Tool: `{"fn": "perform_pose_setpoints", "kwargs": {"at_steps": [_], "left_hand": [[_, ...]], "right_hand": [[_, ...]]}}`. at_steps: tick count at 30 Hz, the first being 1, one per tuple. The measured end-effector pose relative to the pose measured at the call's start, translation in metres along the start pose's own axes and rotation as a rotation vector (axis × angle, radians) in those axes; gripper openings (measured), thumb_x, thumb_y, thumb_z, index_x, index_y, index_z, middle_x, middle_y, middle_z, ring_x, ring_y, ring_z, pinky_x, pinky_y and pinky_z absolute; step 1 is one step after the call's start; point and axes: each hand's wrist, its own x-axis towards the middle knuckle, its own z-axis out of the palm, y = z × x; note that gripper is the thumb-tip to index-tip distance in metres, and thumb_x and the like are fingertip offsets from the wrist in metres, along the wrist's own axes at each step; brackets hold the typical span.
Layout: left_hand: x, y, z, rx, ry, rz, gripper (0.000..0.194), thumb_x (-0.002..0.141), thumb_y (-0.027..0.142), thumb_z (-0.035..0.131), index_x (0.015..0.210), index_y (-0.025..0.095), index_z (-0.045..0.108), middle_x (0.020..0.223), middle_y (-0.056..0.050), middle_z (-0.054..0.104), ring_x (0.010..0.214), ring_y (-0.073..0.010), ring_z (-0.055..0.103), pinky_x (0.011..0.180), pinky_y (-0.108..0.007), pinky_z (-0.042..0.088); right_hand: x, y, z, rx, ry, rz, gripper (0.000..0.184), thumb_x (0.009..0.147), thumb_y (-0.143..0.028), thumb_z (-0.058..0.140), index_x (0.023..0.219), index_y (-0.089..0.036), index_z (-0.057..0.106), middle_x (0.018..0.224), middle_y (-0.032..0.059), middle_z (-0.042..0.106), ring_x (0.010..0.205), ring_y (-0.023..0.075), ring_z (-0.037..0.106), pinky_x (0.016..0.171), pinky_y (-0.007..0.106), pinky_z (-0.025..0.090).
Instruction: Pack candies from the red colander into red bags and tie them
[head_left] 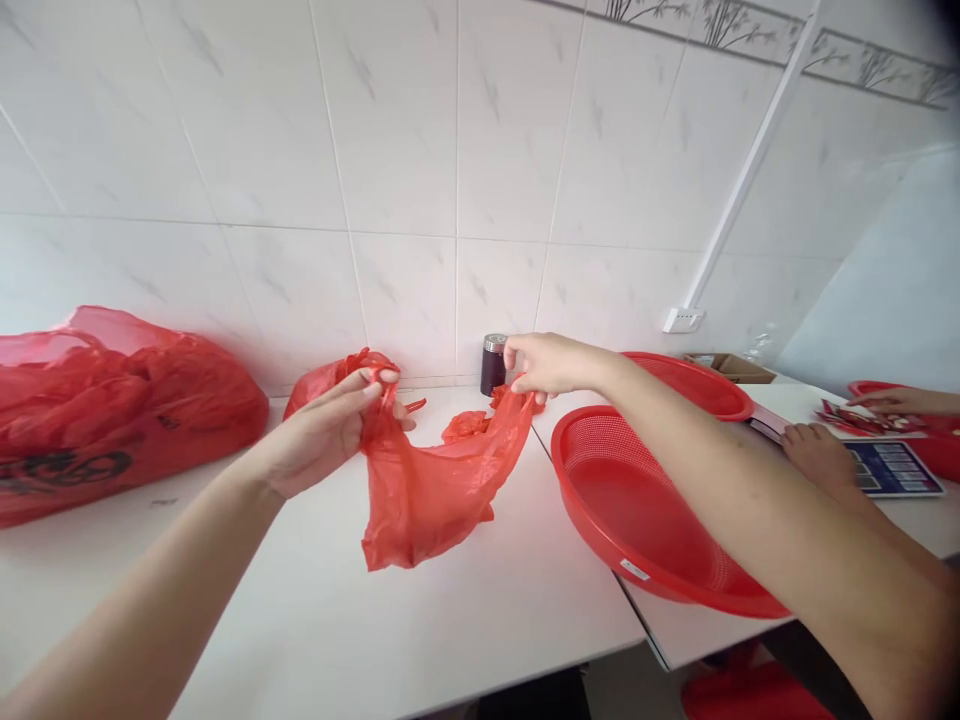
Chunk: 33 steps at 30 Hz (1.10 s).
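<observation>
I hold a thin red plastic bag [431, 490] stretched between both hands above the white table [420, 620]. My left hand [334, 425] pinches one side of the bag's mouth. My right hand [546, 365] grips the other side near the wall. The bag hangs down and its bottom touches the table. Another crumpled red bag [322, 380] lies behind my left hand.
A large full red bag [112, 410] sits at the left. A dark small jar [493, 364] stands by the tiled wall. Two red mesh baskets [637, 500] lie at the right. Another person's hands [821, 455] rest near a blue sheet [892, 468] at far right.
</observation>
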Motion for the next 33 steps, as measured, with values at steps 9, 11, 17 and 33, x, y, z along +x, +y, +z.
{"fn": "perform_pose_setpoints", "kwargs": {"at_steps": [9, 11, 17, 33], "left_hand": [[0.015, -0.016, 0.01, -0.077, -0.333, -0.124, 0.06, 0.085, 0.034, 0.061, 0.14, 0.033, 0.036, 0.107, -0.005, 0.063, 0.097, -0.0211, 0.062, 0.087, -0.038, 0.049], [0.013, -0.021, 0.007, -0.105, -0.29, -0.123, 0.056, 0.088, 0.035, 0.056, 0.141, 0.033, 0.036, 0.109, -0.006, 0.062, 0.102, -0.0218, 0.059, 0.088, -0.039, 0.047], [0.009, -0.041, 0.002, -0.135, -0.171, -0.094, 0.051, 0.088, 0.035, 0.057, 0.137, 0.037, 0.042, 0.126, -0.005, 0.056, 0.115, -0.0236, 0.052, 0.095, -0.042, 0.043], [-0.001, -0.101, 0.017, 0.427, 0.256, 0.249, 0.016, 0.083, 0.033, 0.063, 0.092, 0.023, 0.055, 0.099, 0.0, 0.061, 0.086, -0.0145, 0.062, 0.078, -0.032, 0.053]], "right_hand": [[0.014, -0.064, 0.052, 0.195, 0.146, -0.474, 0.008, 0.078, -0.02, 0.059, 0.086, -0.021, 0.055, 0.074, -0.0032, 0.057, 0.064, 0.0113, 0.056, 0.057, 0.022, 0.041], [0.016, -0.052, 0.063, 0.264, 0.288, -0.465, 0.005, 0.08, -0.022, 0.057, 0.085, -0.021, 0.054, 0.072, -0.0043, 0.054, 0.066, 0.011, 0.053, 0.06, 0.023, 0.039], [0.008, -0.005, 0.14, 0.612, 0.297, -0.264, 0.022, 0.083, -0.04, 0.059, 0.096, -0.023, 0.054, 0.075, -0.0045, 0.052, 0.059, 0.0104, 0.048, 0.056, 0.024, 0.038], [0.01, 0.014, 0.166, 0.69, 0.26, -0.273, 0.037, 0.085, -0.053, 0.056, 0.071, -0.019, 0.052, 0.064, -0.0036, 0.043, 0.059, 0.0121, 0.04, 0.057, 0.025, 0.033]]}}
